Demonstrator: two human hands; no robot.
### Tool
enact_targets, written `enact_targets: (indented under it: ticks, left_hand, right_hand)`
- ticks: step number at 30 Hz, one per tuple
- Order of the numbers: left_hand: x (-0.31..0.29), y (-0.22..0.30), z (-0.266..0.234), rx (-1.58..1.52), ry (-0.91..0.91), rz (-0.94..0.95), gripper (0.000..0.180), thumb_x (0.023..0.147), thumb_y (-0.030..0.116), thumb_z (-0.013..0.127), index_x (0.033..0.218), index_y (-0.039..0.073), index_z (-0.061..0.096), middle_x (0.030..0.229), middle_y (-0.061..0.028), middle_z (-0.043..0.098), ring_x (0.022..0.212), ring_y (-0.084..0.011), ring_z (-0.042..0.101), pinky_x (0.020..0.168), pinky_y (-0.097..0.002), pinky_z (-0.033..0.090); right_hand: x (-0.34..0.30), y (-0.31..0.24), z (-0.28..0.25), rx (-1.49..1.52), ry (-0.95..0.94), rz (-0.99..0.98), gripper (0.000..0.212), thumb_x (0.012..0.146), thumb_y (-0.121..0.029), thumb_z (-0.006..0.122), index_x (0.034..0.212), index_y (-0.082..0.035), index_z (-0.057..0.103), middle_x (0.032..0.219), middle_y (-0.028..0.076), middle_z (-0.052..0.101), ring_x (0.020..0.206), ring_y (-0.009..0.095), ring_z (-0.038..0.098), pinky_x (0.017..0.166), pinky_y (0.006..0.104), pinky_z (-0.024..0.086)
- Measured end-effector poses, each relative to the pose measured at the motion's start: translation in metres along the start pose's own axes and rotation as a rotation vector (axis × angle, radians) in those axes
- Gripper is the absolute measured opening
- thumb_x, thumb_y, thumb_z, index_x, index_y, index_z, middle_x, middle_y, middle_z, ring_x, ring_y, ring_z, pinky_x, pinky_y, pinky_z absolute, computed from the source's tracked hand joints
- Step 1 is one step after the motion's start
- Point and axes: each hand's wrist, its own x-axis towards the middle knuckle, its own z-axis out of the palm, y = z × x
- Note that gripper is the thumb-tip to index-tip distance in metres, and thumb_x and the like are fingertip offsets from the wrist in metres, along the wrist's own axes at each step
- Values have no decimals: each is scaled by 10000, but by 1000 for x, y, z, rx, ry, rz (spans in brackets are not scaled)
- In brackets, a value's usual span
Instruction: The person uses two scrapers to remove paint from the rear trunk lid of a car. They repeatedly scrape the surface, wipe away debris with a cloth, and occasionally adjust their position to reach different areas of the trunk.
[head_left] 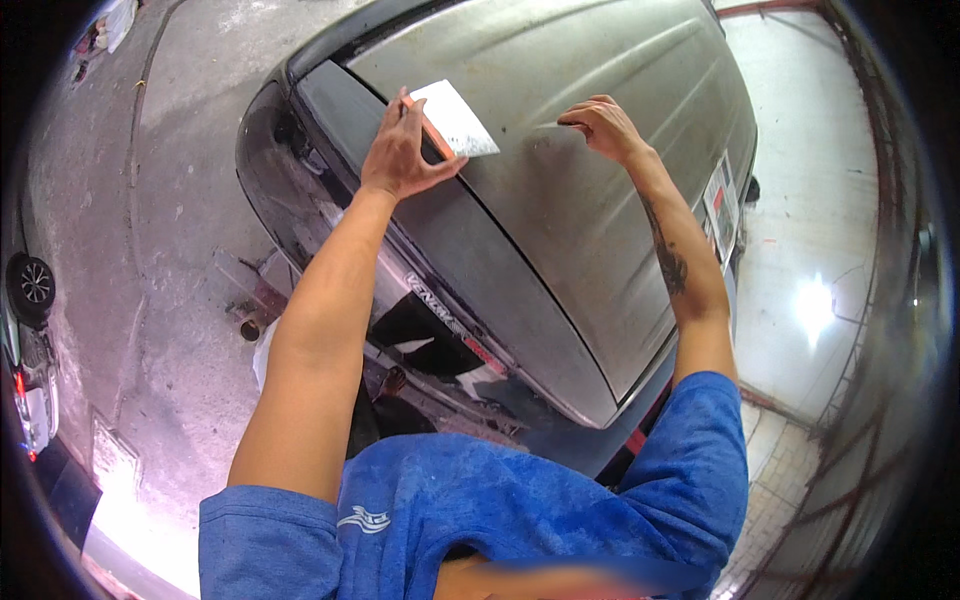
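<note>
Board (458, 118), orange edge in the left hand's (408, 155) grip, tilts over a car (590, 240), left of the right hand (605, 128), which pinches a thin piece (562, 125), kind unclear.

In my right hand (605, 130) is a thin piece (566, 124), too small for me to identify. My left hand (398, 150) hides part of the white board's orange edge (437, 137). The upper rim crops the grey vehicle (560, 220); the lower, my blue shirt (480, 500).
</note>
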Motion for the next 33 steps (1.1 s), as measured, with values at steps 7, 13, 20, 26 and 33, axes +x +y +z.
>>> enact_targets:
  ticks: [7,13,20,26,33]
  left_hand:
    - [-3,-6,4,-13,5,13,957,656,572,754,1317,-26,404,1366,-287,404,1323,-395,355,1078,-420,354]
    - [-5,-7,4,-52,7,27,984,649,621,741,1293,-55,429,1329,-289,452,1359,-366,310,1098,-396,326]
    - [-3,-11,10,26,9,83,857,734,533,708,1302,-46,430,1334,-292,452,1332,-367,359,1066,-400,371]
    - [-3,-19,13,-89,41,134,732,752,356,679,1315,-35,424,1288,-269,495,1274,-377,420,1036,-411,390]
    - [-2,-15,13,-220,66,196,615,758,249,640,1292,4,458,1140,-208,602,1039,-347,597,869,-397,484]
  right_hand:
    - [90,-10,19,207,59,20,258,777,-24,596,989,-123,705,971,74,678,880,312,635,781,392,504]
    - [7,-64,24,41,-77,38,260,776,-67,644,1028,-110,688,1038,41,680,948,245,644,880,389,468]
    - [-79,-74,20,-7,412,215,274,755,29,619,1004,-64,686,985,112,682,913,279,656,789,392,506]
    - [-52,-4,39,24,180,724,322,778,-52,542,1012,-191,715,1025,65,680,934,289,641,805,395,500]
    - [-59,-70,58,88,136,532,296,779,-56,563,1016,-153,711,1001,80,679,889,295,641,790,393,506]
